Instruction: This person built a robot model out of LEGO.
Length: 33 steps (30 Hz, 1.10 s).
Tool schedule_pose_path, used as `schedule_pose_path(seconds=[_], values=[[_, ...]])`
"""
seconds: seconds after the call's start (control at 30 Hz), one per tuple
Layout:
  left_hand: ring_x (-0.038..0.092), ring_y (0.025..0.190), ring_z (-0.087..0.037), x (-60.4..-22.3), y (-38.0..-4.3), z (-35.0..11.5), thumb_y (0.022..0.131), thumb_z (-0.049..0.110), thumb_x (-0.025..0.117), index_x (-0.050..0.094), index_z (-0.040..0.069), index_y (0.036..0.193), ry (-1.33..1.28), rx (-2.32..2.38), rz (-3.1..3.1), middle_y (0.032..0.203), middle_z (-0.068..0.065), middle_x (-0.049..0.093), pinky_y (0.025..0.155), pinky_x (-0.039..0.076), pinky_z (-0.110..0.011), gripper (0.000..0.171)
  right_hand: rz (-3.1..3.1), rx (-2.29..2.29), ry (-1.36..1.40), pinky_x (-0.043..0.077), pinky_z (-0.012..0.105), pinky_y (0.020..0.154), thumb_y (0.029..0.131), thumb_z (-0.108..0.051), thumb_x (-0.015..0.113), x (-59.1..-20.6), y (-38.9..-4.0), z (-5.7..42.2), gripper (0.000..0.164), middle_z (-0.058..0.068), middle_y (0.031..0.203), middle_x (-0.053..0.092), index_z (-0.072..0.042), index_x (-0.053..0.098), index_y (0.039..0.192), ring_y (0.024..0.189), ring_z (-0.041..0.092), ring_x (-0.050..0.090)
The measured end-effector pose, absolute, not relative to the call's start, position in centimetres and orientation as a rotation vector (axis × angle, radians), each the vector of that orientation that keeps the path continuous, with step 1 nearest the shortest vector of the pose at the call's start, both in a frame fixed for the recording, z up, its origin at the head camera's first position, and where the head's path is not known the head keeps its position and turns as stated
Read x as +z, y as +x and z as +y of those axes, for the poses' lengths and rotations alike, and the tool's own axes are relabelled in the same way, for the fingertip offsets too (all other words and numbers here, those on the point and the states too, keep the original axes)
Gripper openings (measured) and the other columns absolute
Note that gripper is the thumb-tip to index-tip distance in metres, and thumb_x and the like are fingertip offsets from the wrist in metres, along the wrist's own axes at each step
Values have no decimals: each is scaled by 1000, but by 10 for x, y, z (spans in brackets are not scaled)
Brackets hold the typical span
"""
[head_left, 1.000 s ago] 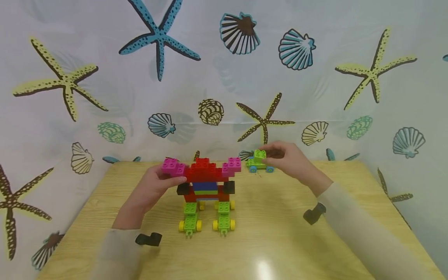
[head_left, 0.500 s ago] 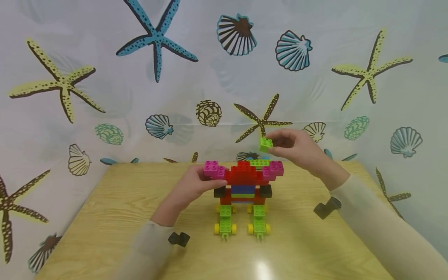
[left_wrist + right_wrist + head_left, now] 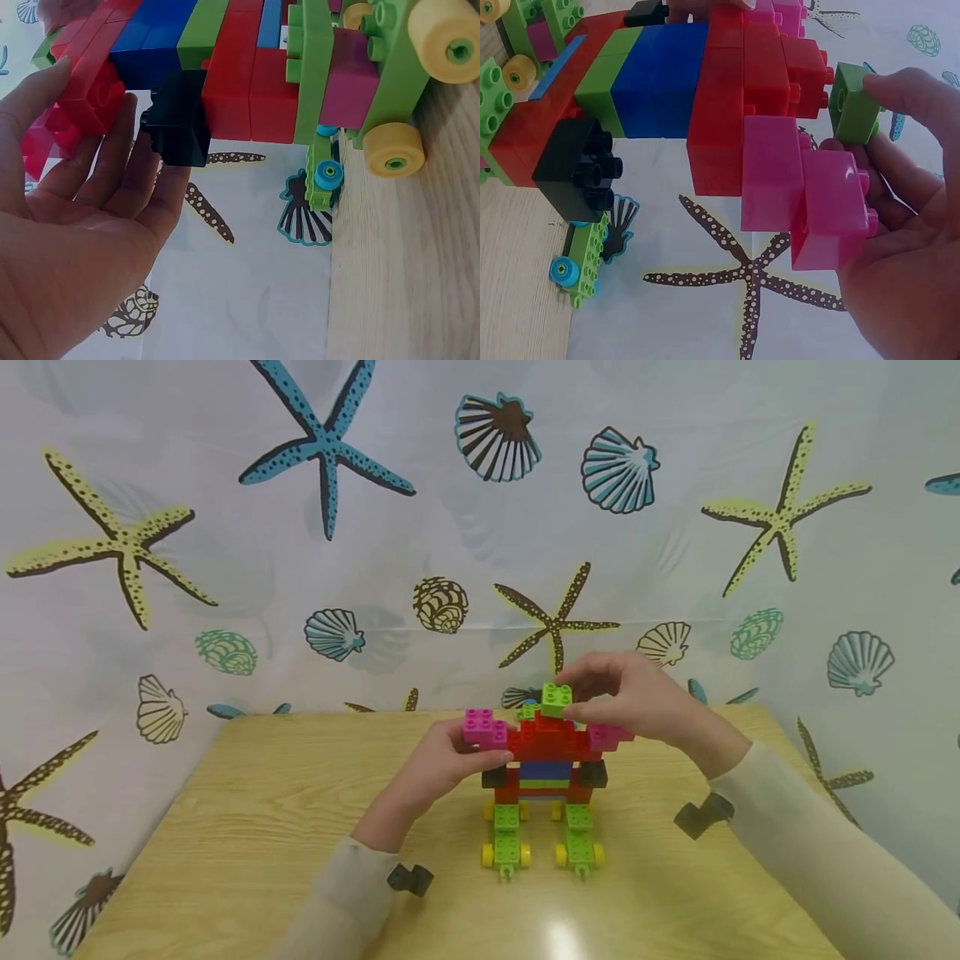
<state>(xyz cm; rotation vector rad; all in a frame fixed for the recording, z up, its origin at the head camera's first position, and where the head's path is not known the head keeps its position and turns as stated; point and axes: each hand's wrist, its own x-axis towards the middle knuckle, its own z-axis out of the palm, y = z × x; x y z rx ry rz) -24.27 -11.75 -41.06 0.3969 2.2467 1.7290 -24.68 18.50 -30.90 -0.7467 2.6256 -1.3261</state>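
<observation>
A building-brick figure (image 3: 551, 747) of red, blue, black, pink and green bricks stands upright on green wheeled feet. My left hand (image 3: 438, 760) grips its left shoulder, thumb in front on the red brick (image 3: 90, 90) near the pink bricks (image 3: 480, 720). Between thumb and fingers, my right hand (image 3: 633, 697) pinches a light green building brick (image 3: 557, 700) over the red studded top. In the right wrist view this green brick (image 3: 855, 101) sits close above the red studs, with a thin gap. My right hand partly covers the pink bricks (image 3: 606, 735) on the other shoulder.
Behind the figure, at the table's back edge, stands a small green car base (image 3: 589, 251) with blue wheels, mostly hidden in the head view. The wooden table (image 3: 300, 818) meets a pale curtain (image 3: 420, 543) printed with starfish and shells.
My right hand has lifted the green brick off the car base and brought it over the figure's top. My left hand has slid the figure to the right.
</observation>
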Motion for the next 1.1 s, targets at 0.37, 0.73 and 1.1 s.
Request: schedule_pose_path(seconds=[0.37, 0.73, 1.1], values=[[75, 131, -28, -413, -241, -119, 102, 30, 85, 73, 16, 143, 431, 1749, 2222, 144, -7, 77, 117, 61, -49, 45, 2588, -1285, -823, 63, 37, 101, 98, -17, 83, -311, -248, 184, 39, 8, 124, 80, -10, 79, 136, 108, 23, 74], [75, 129, -27, -413, -243, -119, 103, 28, 84, 73, 14, 144, 474, 1777, 2192, 145, -9, 77, 117, 61, -47, 45, 2606, -1234, -858, 61, 47, 109, 99, -20, 82, -313, -248, 184, 42, 8, 131, 80, -10, 78, 139, 120, 26, 73], [75, 130, -27, -413, -242, -118, 103, 31, 83, 73, 17, 145, 453, 1748, 2227, 145, -7, 77, 119, 59, -50, 45, 2628, -1199, -890, 59, 60, 114, 99, -22, 82, -312, -248, 183, 42, 7, 130, 80, -12, 77, 140, 123, 28, 73]])
